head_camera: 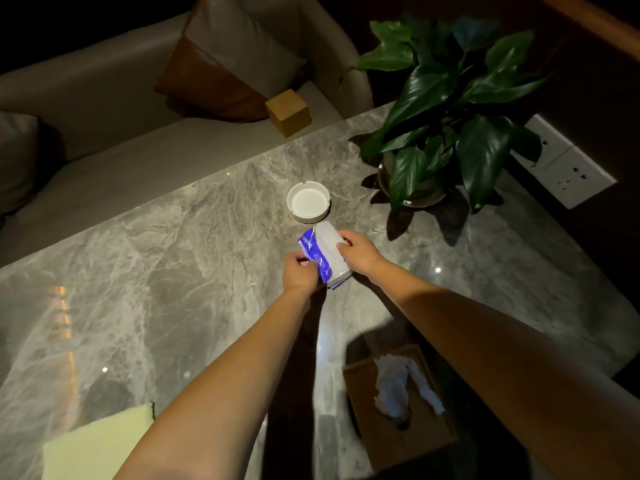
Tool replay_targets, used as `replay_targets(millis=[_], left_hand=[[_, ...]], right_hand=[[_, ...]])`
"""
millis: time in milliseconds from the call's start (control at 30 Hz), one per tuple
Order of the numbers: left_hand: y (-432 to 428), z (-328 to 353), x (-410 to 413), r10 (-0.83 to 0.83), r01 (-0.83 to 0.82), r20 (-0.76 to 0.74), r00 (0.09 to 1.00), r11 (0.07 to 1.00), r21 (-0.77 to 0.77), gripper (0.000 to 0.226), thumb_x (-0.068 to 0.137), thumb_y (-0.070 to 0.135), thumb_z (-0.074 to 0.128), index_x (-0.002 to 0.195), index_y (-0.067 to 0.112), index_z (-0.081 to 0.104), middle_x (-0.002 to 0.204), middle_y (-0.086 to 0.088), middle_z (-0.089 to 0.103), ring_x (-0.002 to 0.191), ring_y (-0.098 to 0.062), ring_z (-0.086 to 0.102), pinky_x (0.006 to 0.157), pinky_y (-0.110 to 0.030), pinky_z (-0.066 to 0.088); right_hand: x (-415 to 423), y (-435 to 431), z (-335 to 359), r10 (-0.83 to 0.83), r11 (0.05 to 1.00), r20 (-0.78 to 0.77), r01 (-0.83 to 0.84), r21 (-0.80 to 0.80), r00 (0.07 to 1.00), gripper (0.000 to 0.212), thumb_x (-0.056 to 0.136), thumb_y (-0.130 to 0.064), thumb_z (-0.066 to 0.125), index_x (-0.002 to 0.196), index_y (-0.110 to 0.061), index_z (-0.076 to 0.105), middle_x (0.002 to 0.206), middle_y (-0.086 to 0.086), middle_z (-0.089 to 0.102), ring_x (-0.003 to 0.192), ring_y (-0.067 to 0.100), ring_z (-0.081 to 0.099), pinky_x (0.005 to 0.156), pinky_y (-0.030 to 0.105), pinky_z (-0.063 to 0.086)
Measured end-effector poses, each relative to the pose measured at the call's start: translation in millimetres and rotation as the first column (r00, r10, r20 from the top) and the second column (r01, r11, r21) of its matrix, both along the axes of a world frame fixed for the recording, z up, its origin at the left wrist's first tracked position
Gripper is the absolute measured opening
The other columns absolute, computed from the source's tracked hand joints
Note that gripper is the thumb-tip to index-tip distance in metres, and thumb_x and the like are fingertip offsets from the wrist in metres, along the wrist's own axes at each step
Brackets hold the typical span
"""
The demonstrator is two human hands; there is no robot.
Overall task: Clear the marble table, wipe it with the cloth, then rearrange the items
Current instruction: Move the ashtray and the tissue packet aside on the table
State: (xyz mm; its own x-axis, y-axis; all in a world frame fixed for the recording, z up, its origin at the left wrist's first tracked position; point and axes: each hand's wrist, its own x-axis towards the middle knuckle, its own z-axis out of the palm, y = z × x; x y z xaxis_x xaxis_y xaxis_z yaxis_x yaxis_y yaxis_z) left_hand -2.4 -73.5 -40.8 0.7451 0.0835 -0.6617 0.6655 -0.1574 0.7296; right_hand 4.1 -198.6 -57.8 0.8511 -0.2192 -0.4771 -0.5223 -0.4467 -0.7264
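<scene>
A blue and white tissue pack (323, 252) rests on the grey marble table (180, 244), just in front of a white round ashtray (308, 201). My left hand (300, 274) grips the pack's near left end. My right hand (360, 252) holds its right side from above. A pale yellow-green cloth (95, 445) lies flat at the table's near left corner. A brown wooden tissue box (398, 400) with white tissue sticking out stands near right, partly under my right forearm.
A potted plant (446, 109) with broad dark leaves stands at the table's far right. A small wooden cube (288, 112) sits on the beige sofa (104, 161) beyond the table, near cushions. White wall sockets (568, 168) are at the right.
</scene>
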Motion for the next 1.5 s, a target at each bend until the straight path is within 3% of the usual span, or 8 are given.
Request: replay_targets(millis=[333,467,633,733,900,1233,1367,1500], left_hand=[[-41.6,-15.2,2.9,0.042,-0.040,-0.052,0.998,0.999,0.033,0.018,0.088,0.007,0.051,0.077,0.018,0.041,0.091,-0.016,0.061,0.061,-0.020,0.058,0.063,-0.033,0.055],[-51.4,-15.0,8.3,0.129,-0.131,-0.122,0.984,0.991,-0.016,0.022,0.091,0.006,0.054,0.074,0.013,0.041,0.092,-0.018,0.060,0.049,-0.020,0.059,0.039,-0.021,0.051],[-75.5,-6.4,1.3,0.218,-0.300,-0.322,0.921,0.925,-0.233,0.009,0.095,0.001,0.047,0.103,0.003,0.052,0.071,-0.011,0.057,0.028,-0.012,0.056,0.034,-0.022,0.048],[-85.0,-3.5,-5.0,0.236,-0.361,-0.391,0.890,0.888,-0.284,0.011,0.095,0.004,0.047,0.101,0.002,0.058,0.078,-0.008,0.062,0.037,-0.011,0.062,0.038,-0.021,0.050],[-93.3,5.2,-7.3,0.260,-0.418,-0.447,0.856,0.858,-0.300,0.033,0.098,0.008,0.044,0.128,-0.001,0.052,0.126,-0.014,0.062,0.115,-0.024,0.062,0.075,-0.028,0.052],[-93.4,2.5,-10.5,0.245,-0.378,-0.407,0.880,0.880,-0.288,0.030,0.098,0.014,0.045,0.126,0.009,0.055,0.121,-0.006,0.066,0.114,-0.018,0.062,0.082,-0.025,0.043],[-89.9,2.9,-13.9,0.202,-0.330,-0.387,0.900,0.896,-0.298,0.014,0.097,0.021,0.049,0.109,0.017,0.055,0.088,0.004,0.066,0.111,-0.016,0.063,0.064,-0.019,0.044],[-85.4,7.5,-13.3,0.110,-0.227,-0.365,0.925,0.928,-0.297,0.012,0.095,0.031,0.050,0.089,0.022,0.055,0.080,0.009,0.062,0.083,-0.006,0.063,0.066,-0.019,0.041]], right_hand=[[5.5,-44.4,-0.7,0.100,0.977,-0.016,-0.101,-0.190,0.995,0.029,0.090,-0.012,0.046,0.113,-0.011,0.063,0.115,0.015,0.062,0.104,0.033,0.059,0.088,0.038,0.048],[12.2,-50.0,3.7,0.087,0.974,-0.054,-0.096,-0.204,0.995,0.033,0.091,-0.020,0.044,0.119,-0.027,0.061,0.123,0.007,0.063,0.108,0.032,0.060,0.090,0.035,0.046],[28.4,-46.2,11.2,0.125,0.963,-0.017,-0.126,-0.236,0.992,0.036,0.091,-0.012,0.043,0.116,-0.026,0.066,0.120,0.010,0.065,0.107,0.031,0.060,0.093,0.039,0.049],[35.0,-43.4,13.9,0.181,0.949,0.014,-0.171,-0.265,0.983,0.036,0.089,-0.001,0.044,0.110,-0.015,0.070,0.115,0.014,0.066,0.107,0.031,0.059,0.088,0.031,0.046],[36.3,-41.4,17.9,0.232,0.925,0.029,-0.212,-0.315,0.972,0.036,0.092,-0.001,0.043,0.114,-0.014,0.068,0.119,0.014,0.065,0.110,0.028,0.058,0.085,0.028,0.044],[31.8,-41.1,12.9,0.256,0.896,0.063,-0.213,-0.389,0.965,0.038,0.093,-0.002,0.041,0.121,-0.015,0.064,0.123,0.015,0.060,0.116,0.031,0.049,0.094,0.033,0.039],[26.5,-40.8,11.4,0.259,0.896,0.093,-0.203,-0.395,0.961,0.043,0.094,-0.003,0.045,0.133,-0.016,0.053,0.134,0.011,0.053,0.125,0.027,0.043,0.101,0.030,0.033],[16.8,-38.6,17.2,0.265,0.898,0.147,-0.188,-0.399,0.953,0.047,0.095,-0.006,0.046,0.141,-0.014,0.044,0.148,0.005,0.040,0.139,0.022,0.027,0.112,0.033,0.024]])
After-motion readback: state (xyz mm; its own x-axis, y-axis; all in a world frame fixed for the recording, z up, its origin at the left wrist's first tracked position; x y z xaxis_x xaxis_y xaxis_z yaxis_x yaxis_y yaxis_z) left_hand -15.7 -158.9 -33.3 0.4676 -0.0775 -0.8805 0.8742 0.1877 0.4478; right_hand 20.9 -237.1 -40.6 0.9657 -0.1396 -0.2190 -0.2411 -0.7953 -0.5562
